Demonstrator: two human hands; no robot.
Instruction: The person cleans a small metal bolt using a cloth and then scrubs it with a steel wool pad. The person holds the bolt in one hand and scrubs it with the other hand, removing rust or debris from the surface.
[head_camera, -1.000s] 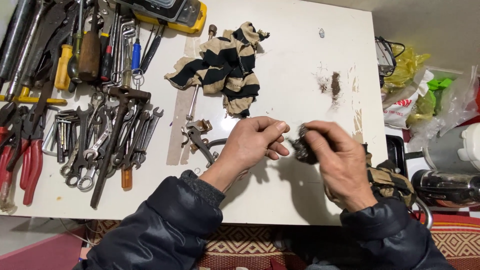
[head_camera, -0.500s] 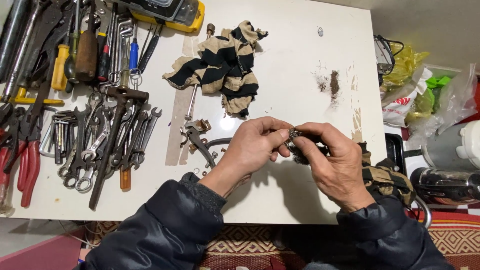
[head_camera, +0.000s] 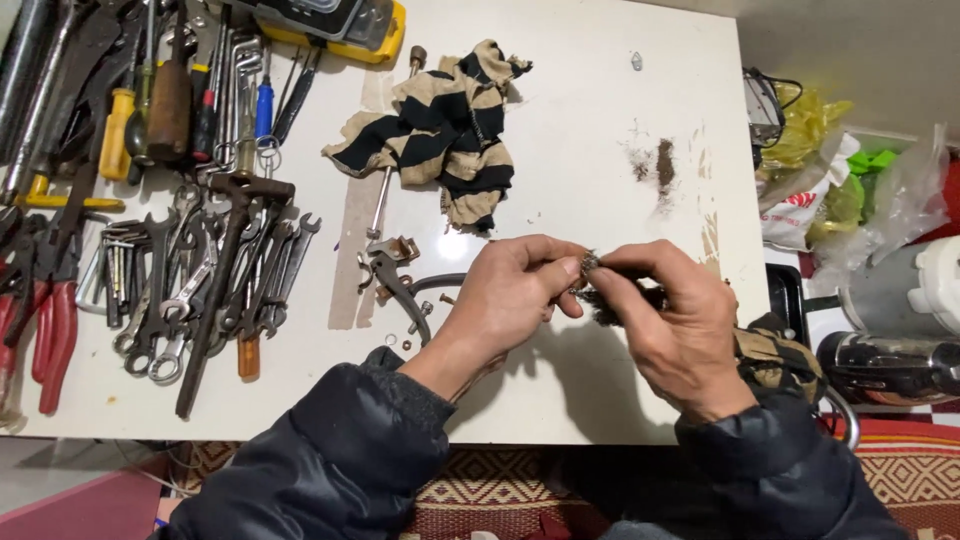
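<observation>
Both hands meet over the white table (head_camera: 600, 130), a little right of its middle. My right hand (head_camera: 670, 320) grips a small dark metal part (head_camera: 605, 300), most of it hidden in the palm. My left hand (head_camera: 515, 290) pinches the round metal end of that part (head_camera: 588, 264) between thumb and fingertips. Both arms wear dark padded sleeves. Just left of my left hand lie a dark brake lever (head_camera: 395, 280) and a few small loose bits.
A black-and-tan striped rag (head_camera: 440, 130) lies at the top middle. Several spanners, pliers and screwdrivers (head_camera: 180, 270) crowd the left side, below a yellow case (head_camera: 330, 20). A rust-coloured smear (head_camera: 660, 165) marks the right. Plastic bags (head_camera: 830, 190) and a metal flask (head_camera: 890, 365) sit beyond the right edge.
Both hands have lifted slightly and turned the small part. My left fingertips now pinch its round end, which shows between the two hands.
</observation>
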